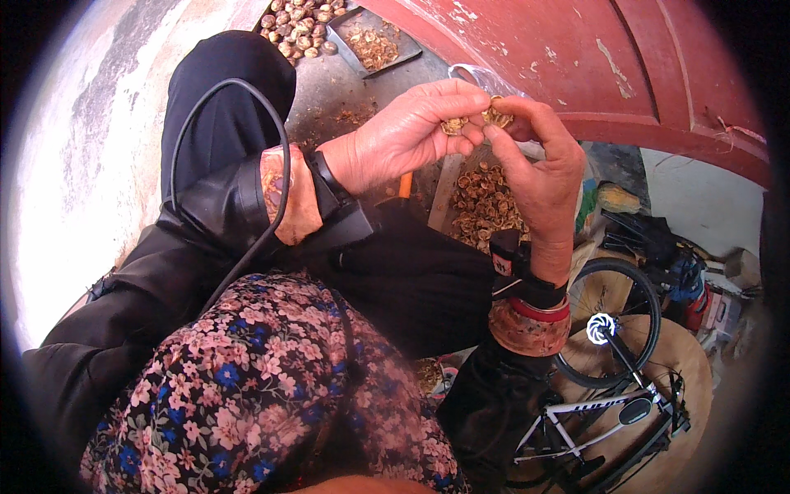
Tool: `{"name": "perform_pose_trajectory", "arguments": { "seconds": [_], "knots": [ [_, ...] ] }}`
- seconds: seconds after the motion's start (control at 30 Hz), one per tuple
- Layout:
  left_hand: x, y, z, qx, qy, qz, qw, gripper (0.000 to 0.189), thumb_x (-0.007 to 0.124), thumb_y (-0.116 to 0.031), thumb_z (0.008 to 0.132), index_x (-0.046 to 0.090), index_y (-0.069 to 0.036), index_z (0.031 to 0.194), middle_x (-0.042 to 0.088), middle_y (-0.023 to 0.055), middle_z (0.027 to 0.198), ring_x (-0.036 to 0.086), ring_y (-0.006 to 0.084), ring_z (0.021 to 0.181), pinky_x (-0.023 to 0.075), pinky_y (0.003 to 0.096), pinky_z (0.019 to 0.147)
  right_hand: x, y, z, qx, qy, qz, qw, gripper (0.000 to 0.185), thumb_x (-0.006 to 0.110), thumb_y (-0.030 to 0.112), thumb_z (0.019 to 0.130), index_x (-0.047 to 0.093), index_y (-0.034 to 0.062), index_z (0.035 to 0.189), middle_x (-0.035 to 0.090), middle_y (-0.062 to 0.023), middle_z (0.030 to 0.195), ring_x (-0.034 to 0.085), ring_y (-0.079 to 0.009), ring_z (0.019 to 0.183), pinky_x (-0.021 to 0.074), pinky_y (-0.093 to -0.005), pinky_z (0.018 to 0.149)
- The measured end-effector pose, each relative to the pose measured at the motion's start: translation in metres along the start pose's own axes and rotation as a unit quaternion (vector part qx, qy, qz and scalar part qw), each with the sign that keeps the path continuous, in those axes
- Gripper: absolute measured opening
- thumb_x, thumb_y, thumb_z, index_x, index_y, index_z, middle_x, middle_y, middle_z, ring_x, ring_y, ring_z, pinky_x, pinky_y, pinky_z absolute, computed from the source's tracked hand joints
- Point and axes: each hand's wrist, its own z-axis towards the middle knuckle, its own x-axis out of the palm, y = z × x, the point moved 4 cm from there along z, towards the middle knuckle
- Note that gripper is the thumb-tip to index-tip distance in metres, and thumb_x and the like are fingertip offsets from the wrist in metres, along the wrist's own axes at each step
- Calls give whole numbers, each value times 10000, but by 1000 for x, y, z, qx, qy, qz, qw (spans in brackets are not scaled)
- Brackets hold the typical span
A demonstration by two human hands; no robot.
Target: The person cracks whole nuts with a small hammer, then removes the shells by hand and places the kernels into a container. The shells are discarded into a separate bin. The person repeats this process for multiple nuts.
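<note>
My left hand [407, 126] comes in from the left, palm turned up, with a piece of cracked walnut [454, 126] at its fingers. Facing it, my right hand [540, 157] pinches another walnut piece [497, 115] between thumb and forefinger. The fingertips of both hands meet around these pieces. Beneath my right hand, many walnut shell pieces [484, 200] lie in a container with a pale edge. Whole walnuts [302, 28] are heaped on the floor at the top, beside a metal dustpan-like tray [404, 58] with brown shell scraps in it.
A red panel with peeling paint [592, 68] spans the upper right. A clear plastic bag [494, 80] lies by its foot. An orange handle [405, 184] shows between my knees. At lower right is a bicycle [592, 404] near a round tan board [685, 370]. A pale wall [92, 142] stands left.
</note>
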Motion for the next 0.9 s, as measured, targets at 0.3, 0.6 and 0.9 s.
{"name": "perform_pose_trajectory", "arguments": {
  "seconds": [0.3, 0.6, 0.9],
  "knots": [
    [-5, 0, 2, 0, 22, 4, 1000, 125, 526, -93, 890, 531, 0, 973, 565, 60, 910, 584, 109, 809, 517, 195, 713, 2, 5, 3, -58, -21, -53, 997, 160, 660, 29, 684, 606, 40, 834, 610, -76, 835, 597, -187, 706, 477, -282, 642],
    [-1, 2, 4, -67, 64, -199, 976, 218, 480, -89, 913, 477, 21, 1101, 532, 93, 1027, 567, 122, 889, 542, 206, 732, 9, 6, 6, -60, -43, 7, 997, 139, 640, 16, 681, 590, 30, 811, 599, -78, 928, 577, -167, 727, 466, -270, 661],
    [3, -7, 4, 32, 120, -74, 990, 175, 519, -71, 890, 498, -18, 1055, 528, 52, 999, 555, 101, 907, 528, 198, 736, 16, 1, 6, -52, -58, 112, 991, 86, 598, 39, 748, 584, 21, 831, 584, -95, 962, 548, -170, 808, 441, -269, 713]
  ]
}}
